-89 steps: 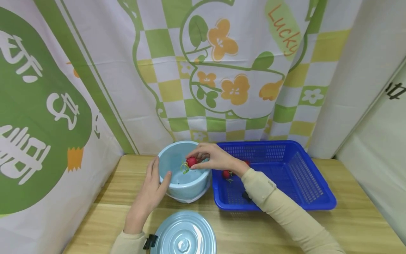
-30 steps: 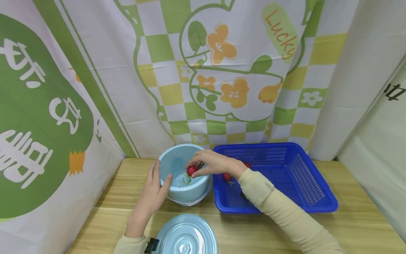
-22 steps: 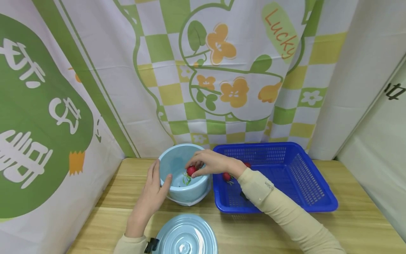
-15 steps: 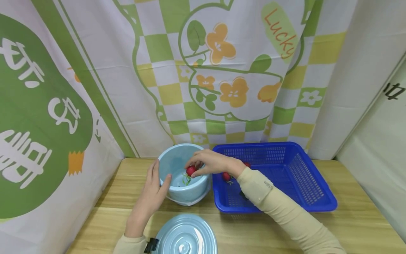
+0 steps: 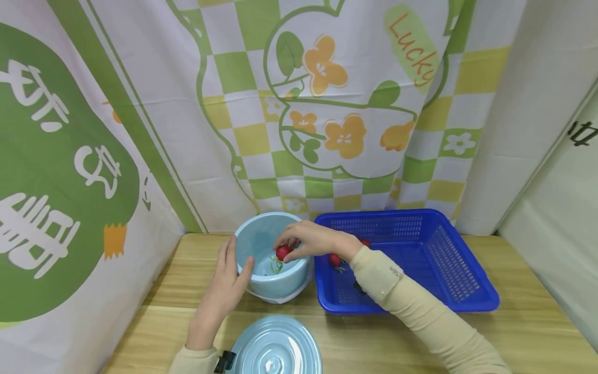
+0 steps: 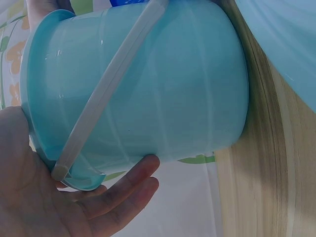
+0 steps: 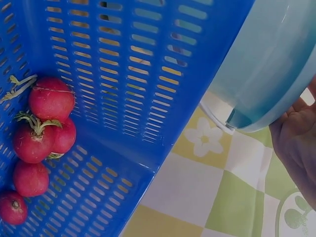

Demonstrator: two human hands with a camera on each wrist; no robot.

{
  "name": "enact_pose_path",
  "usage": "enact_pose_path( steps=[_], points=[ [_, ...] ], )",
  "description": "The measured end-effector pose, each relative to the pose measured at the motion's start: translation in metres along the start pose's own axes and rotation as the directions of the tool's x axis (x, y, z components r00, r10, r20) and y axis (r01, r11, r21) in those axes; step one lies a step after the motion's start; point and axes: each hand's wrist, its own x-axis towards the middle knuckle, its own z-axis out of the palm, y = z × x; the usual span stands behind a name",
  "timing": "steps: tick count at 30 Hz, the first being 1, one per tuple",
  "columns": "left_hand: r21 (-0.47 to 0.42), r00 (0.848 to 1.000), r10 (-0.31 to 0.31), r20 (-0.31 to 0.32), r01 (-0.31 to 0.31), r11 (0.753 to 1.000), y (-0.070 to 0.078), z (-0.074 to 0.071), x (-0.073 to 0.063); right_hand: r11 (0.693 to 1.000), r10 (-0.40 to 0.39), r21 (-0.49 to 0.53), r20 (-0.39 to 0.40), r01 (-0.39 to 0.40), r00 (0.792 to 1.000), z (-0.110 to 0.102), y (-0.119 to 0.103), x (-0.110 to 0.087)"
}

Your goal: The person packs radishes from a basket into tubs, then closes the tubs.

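My left hand [image 5: 223, 285] steadies a light blue plastic bucket [image 5: 280, 286], its thumb over the rim and its fingers along the outer wall. The left wrist view shows that hand at the rim beside the pale handle [image 6: 106, 94]. Inside the bucket's mouth, my right hand [image 5: 315, 240] pinches a red radish [image 5: 282, 253] between thumb and fingers, with its thin green stems hanging down. The right wrist view catches the right hand [image 7: 302, 136] at the bucket's rim, the radish hidden there. Several more radishes [image 7: 52, 101] lie against one side of the blue basket [image 7: 148, 160].
Right of the bucket stands the blue perforated basket [image 5: 420, 254], with the right forearm crossing over its near left part. A round light blue lid [image 5: 275, 343] lies on the wooden table [image 5: 374, 337] in front. A printed curtain [image 5: 299, 192] hangs close behind both containers.
Over the three seconds, my right hand has lowered the radish slightly into the bucket. During the last second both hands stay nearly still, and the head view shifts only a little.
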Motion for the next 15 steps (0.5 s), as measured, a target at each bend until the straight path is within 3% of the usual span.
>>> enact_pose_path(
  steps=[15],
  points=[
    [-0.01,1.0,0.0,0.001,0.0,1.0,0.0017,-0.0003,-0.0007,1.0,0.016,0.021,0.001,-0.016,1.0,0.0021,0.0029,-0.0001]
  ],
)
